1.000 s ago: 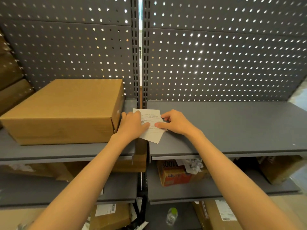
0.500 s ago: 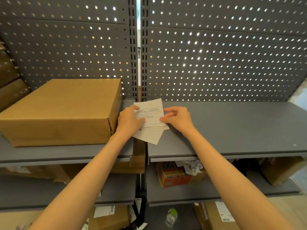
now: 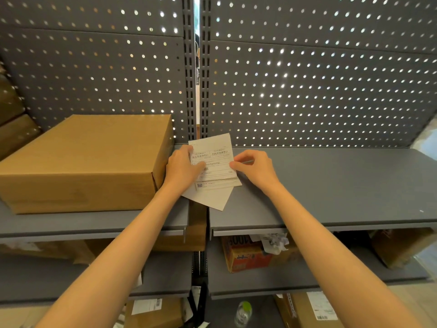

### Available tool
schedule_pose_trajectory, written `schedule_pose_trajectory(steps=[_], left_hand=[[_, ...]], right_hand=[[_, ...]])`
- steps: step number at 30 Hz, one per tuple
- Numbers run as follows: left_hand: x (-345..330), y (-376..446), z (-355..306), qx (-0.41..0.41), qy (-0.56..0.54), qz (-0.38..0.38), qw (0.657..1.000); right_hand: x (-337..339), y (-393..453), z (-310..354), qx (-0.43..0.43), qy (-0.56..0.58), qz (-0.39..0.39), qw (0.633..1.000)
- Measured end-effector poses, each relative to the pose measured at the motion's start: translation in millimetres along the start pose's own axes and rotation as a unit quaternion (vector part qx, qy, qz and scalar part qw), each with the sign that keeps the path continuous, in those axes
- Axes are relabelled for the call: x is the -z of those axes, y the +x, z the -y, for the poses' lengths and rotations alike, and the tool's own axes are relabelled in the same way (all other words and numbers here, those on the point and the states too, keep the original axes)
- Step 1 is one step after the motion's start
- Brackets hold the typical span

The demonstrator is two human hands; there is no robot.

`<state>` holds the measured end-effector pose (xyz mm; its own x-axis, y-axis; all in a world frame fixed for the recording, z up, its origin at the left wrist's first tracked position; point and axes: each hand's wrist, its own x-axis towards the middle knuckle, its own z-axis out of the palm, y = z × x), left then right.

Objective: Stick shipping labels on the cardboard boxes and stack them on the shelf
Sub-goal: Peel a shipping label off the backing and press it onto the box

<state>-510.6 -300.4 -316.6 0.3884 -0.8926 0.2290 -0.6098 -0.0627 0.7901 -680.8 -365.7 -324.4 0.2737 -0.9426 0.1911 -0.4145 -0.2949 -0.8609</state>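
A plain brown cardboard box (image 3: 89, 159) sits on the grey shelf (image 3: 331, 185), left of the centre post. Just right of the box I hold a small stack of white shipping labels (image 3: 215, 166) tilted up above the shelf. My left hand (image 3: 182, 169) grips the stack's left side with the thumb across the printed face. My right hand (image 3: 255, 169) pinches the right edge of the top label. A blank white sheet sticks out below the stack.
A perforated grey back panel (image 3: 307, 79) rises behind the shelf. Lower shelves hold more cartons, among them an orange printed one (image 3: 246, 256) and labelled boxes (image 3: 314, 308). A clear bottle with a green cap (image 3: 243, 312) stands at the bottom. Brown boxes (image 3: 11, 129) stack at far left.
Both hands have lifted the label stack off the shelf and tilted it upright towards me. My right hand's fingers moved to the top label's right edge.
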Motion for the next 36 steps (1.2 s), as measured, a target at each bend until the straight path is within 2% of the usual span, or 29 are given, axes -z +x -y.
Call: schedule_pose_trajectory(steps=[8,20,28,36], left_hand=[[4.4,9.1,-9.5,0.010,-0.115,-0.051,0.992],[23.6,5.0,-42.5,-0.128,-0.183,-0.138,0.965],[25.8,3.9,-41.3,-0.112,-0.205,-0.086,0.969],[30.7,-4.6,-41.2,-0.101,-0.193,-0.069,0.974]], right_hand=[[11.6,1.4,21.0,-0.004,0.133,0.007,0.991],[23.8,0.8,40.5,0.031,0.156,-0.016,0.987],[34.8,4.9,65.7,0.089,0.191,-0.062,0.976],[36.7,3.2,70.2,0.087,0.181,-0.048,0.978]])
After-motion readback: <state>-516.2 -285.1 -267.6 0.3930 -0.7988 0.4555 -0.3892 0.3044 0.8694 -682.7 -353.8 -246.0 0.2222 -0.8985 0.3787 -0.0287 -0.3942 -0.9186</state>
